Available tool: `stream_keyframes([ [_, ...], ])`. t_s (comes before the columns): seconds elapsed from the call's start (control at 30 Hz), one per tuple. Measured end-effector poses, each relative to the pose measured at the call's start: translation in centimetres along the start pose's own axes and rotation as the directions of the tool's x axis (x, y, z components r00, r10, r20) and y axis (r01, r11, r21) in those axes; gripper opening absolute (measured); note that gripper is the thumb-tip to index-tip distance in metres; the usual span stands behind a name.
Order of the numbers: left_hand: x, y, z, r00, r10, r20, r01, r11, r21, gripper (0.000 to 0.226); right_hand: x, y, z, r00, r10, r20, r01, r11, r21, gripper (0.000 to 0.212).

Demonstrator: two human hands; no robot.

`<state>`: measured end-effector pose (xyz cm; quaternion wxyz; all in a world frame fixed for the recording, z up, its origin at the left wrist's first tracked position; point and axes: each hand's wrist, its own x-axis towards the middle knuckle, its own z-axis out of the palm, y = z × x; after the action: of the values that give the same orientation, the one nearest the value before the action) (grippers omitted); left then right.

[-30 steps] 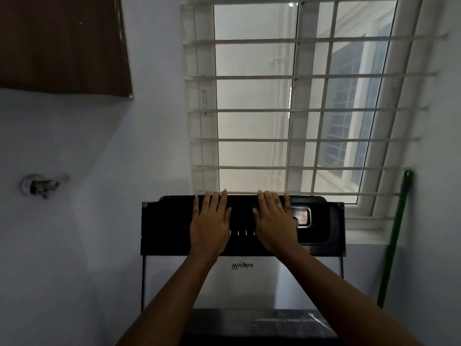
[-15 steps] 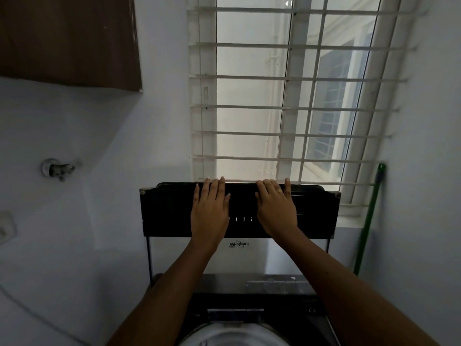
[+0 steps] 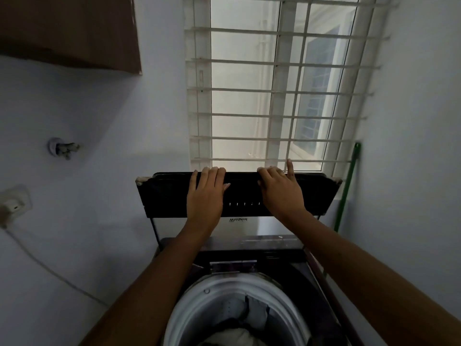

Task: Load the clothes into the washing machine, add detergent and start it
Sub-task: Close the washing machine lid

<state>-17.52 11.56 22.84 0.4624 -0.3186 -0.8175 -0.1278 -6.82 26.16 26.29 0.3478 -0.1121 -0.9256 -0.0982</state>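
The top-loading washing machine [image 3: 309,275] stands below me with its dark lid [image 3: 169,196] raised upright against the window. My left hand [image 3: 205,198] and my right hand [image 3: 282,193] lie on the lid's face, side by side. Their fingers curl over its top edge, and one finger of the right hand points up. Beneath my arms the white drum rim [image 3: 199,303] is open. Light and dark clothes [image 3: 249,313] lie inside the drum.
A barred window [image 3: 274,91] is right behind the lid. A green pole [image 3: 346,191] leans in the right corner. On the left wall are a tap [image 3: 62,148], a plugged socket [image 3: 13,206] with a trailing cable, and a brown cabinet [image 3: 67,31] above.
My view has tilted down, bringing the drum and the clothes into sight. My fingers lay flat on the lid before; now they hook over its top edge.
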Motion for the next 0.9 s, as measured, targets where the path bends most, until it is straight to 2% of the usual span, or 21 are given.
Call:
stream_keyframes([
  [0.1, -1.7, 0.2, -0.9, 0.999, 0.036, -0.01, -0.036, 0.999, -0.014, 0.041, -1.5, -0.2, -0.8, 1.0, -0.018, 0.011, 0.018, 1.0, -0.011, 0.022],
  [0.2, -3.5, 0.3, -1.9, 0.996, 0.077, -0.033, -0.077, 0.997, 0.011, 0.043, -3.3, -0.6, -1.4, 0.999, -0.042, 0.026, 0.042, 0.999, 0.029, 0.031],
  [0.4, -6.7, 1.0, -3.8, 0.996, 0.082, 0.017, -0.082, 0.997, 0.008, 0.046, -6.6, -0.4, -2.1, 0.98, -0.18, -0.083, 0.178, 0.983, -0.035, 0.056],
  [0.53, -8.5, 1.3, -5.5, 0.995, 0.07, 0.073, -0.07, 0.998, -0.009, 0.053, -8.6, -0.7, -2.4, 0.97, -0.222, -0.099, 0.221, 0.975, -0.024, 0.061],
  [0.63, -9.7, 1.7, -6.6, 0.993, 0.075, 0.089, -0.074, 0.997, -0.009, 0.045, -10.3, -0.9, -3.0, 0.963, -0.255, -0.083, 0.257, 0.966, 0.009, 0.066],
  [0.83, -13.5, 2.2, -8.3, 0.986, 0.144, 0.082, -0.134, 0.983, -0.122, 0.025, -14.8, -0.8, -3.1, 0.925, -0.376, -0.052, 0.377, 0.926, 0.013, 0.061],
  [0.9, -15.3, 2.2, -8.9, 0.977, 0.185, 0.11, -0.166, 0.974, -0.156, 0.038, -16.6, -1.1, -2.6, 0.91, -0.411, -0.056, 0.411, 0.912, -0.014, 0.05],
])
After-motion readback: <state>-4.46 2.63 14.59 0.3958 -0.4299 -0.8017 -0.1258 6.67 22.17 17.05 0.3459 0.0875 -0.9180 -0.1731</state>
